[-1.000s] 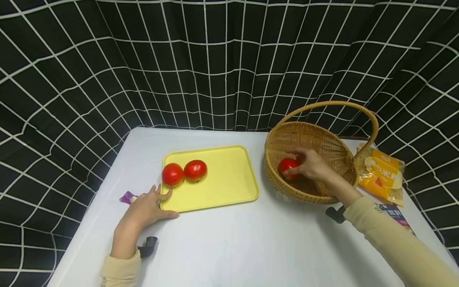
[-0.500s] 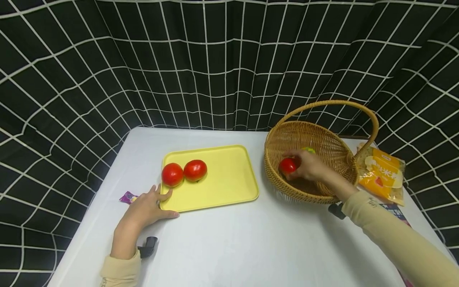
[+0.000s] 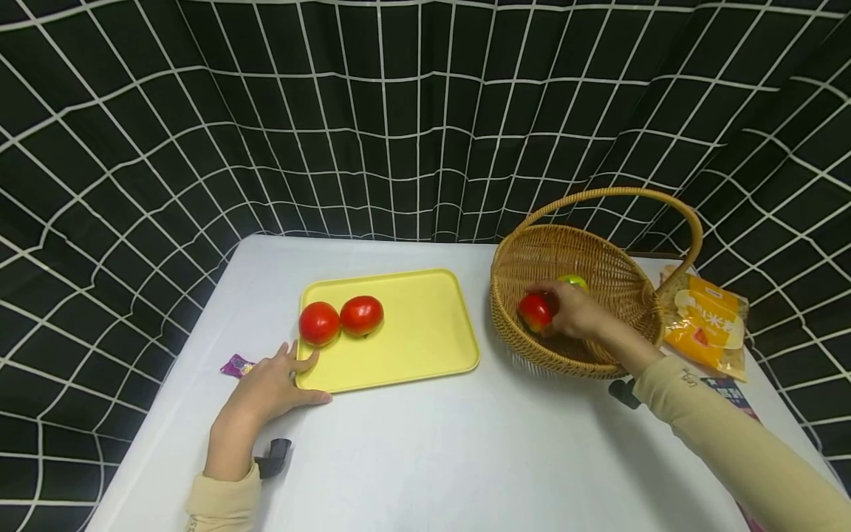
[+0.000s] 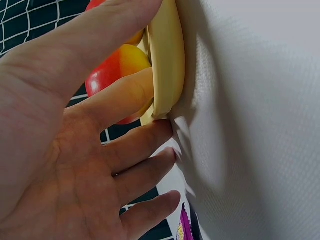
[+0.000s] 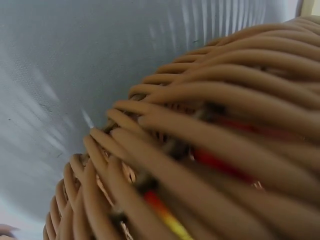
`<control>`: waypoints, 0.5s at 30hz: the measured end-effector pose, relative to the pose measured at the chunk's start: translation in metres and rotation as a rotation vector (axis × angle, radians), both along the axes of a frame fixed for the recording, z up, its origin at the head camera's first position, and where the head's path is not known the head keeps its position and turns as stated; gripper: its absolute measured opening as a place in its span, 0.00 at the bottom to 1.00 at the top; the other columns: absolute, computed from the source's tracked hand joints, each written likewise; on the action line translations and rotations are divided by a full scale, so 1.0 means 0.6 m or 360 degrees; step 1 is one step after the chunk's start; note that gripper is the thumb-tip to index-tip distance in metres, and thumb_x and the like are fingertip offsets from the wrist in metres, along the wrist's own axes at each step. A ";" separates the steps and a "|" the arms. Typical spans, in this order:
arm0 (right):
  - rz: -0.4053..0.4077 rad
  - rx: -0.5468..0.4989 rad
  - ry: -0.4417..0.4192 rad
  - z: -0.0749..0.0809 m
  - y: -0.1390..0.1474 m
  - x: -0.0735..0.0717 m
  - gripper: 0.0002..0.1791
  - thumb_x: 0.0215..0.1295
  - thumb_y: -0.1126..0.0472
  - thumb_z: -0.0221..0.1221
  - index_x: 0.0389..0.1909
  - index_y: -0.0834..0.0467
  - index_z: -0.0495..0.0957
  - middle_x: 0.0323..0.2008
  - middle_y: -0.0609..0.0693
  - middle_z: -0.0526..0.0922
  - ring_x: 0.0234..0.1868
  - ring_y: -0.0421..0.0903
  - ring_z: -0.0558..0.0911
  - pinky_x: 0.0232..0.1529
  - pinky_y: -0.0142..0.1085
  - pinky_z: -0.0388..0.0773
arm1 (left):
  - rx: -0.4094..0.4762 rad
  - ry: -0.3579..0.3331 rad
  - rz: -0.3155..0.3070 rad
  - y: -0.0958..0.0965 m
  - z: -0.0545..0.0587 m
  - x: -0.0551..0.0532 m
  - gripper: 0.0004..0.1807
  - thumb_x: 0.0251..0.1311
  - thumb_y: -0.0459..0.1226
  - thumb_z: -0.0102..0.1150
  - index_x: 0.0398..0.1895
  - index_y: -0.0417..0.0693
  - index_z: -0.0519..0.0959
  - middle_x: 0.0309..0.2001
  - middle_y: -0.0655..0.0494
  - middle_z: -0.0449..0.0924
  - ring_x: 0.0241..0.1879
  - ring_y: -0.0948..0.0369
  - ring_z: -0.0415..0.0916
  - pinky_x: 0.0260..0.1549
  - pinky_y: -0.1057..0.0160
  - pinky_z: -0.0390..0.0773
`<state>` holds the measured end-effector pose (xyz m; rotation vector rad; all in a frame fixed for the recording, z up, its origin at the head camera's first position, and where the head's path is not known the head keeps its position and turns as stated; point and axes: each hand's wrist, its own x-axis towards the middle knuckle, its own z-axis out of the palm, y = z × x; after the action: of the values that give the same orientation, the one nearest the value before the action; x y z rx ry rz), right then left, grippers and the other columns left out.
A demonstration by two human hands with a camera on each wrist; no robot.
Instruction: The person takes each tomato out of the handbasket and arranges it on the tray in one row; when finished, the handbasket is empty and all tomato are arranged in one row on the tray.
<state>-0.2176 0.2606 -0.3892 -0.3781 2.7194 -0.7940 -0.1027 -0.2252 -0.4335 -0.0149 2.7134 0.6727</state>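
Note:
My left hand [image 3: 269, 380] rests at the near left corner of a yellow tray [image 3: 412, 340]. Its index finger lies over the rim, the thumb along the front edge, the other fingers spread on the cloth. Two glossy round fruits, red above and yellow lower down, sit side by side in the tray: one fruit [image 3: 319, 324] at the left, another fruit [image 3: 362, 315] beside it. Inside a wicker basket [image 3: 565, 363], my right hand [image 3: 575, 310] grips a red fruit [image 3: 534, 312]; its fingertips are partly hidden. Behind the hand shows a green-yellow fruit [image 3: 573, 281].
The basket's tall handle [image 3: 614, 192] arches over the right forearm. An orange snack bag [image 3: 708, 321] lies right of the basket, with a dark blue packet [image 3: 731, 391] partly under the sleeve. A small purple packet [image 3: 236, 366] is beside the left hand.
My right hand has shifted slightly inside the basket, turning the red fruit, and the green-yellow fruit behind has come into view. My left hand and the tray have stayed put.

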 end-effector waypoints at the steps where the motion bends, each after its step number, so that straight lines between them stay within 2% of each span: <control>1: 0.0006 -0.0005 0.0003 0.000 0.000 0.000 0.47 0.44 0.78 0.76 0.71 0.68 0.72 0.62 0.75 0.77 0.62 0.74 0.79 0.66 0.66 0.78 | -0.0002 0.0001 -0.0001 0.000 0.000 0.000 0.51 0.52 0.61 0.78 0.76 0.50 0.72 0.80 0.24 0.53 0.76 0.22 0.55 0.67 0.20 0.64; 9: -0.0002 -0.0071 0.0031 0.003 0.003 0.002 0.45 0.49 0.72 0.78 0.72 0.66 0.73 0.64 0.75 0.77 0.63 0.73 0.79 0.61 0.63 0.83 | -0.0004 -0.0024 0.0022 0.001 -0.001 0.000 0.52 0.51 0.62 0.77 0.77 0.51 0.71 0.81 0.25 0.52 0.77 0.23 0.54 0.66 0.19 0.64; 14: -0.0025 -0.0096 0.0079 0.012 0.001 0.005 0.42 0.53 0.66 0.79 0.71 0.63 0.75 0.62 0.71 0.75 0.63 0.71 0.76 0.62 0.66 0.81 | 0.0006 -0.0019 0.0016 0.000 -0.003 -0.001 0.52 0.52 0.63 0.77 0.77 0.50 0.71 0.81 0.24 0.52 0.77 0.22 0.53 0.66 0.19 0.63; 15: -0.0032 -0.0101 0.0092 0.014 0.001 0.005 0.42 0.53 0.65 0.79 0.71 0.63 0.75 0.62 0.70 0.75 0.66 0.72 0.74 0.63 0.68 0.79 | 0.0006 -0.0019 0.0015 0.000 -0.003 -0.001 0.52 0.52 0.63 0.77 0.77 0.50 0.71 0.81 0.24 0.52 0.77 0.22 0.53 0.66 0.19 0.63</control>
<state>-0.2145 0.2610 -0.3806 -0.3936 2.7607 -0.8904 -0.1033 -0.2252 -0.4351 -0.0309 2.7021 0.6780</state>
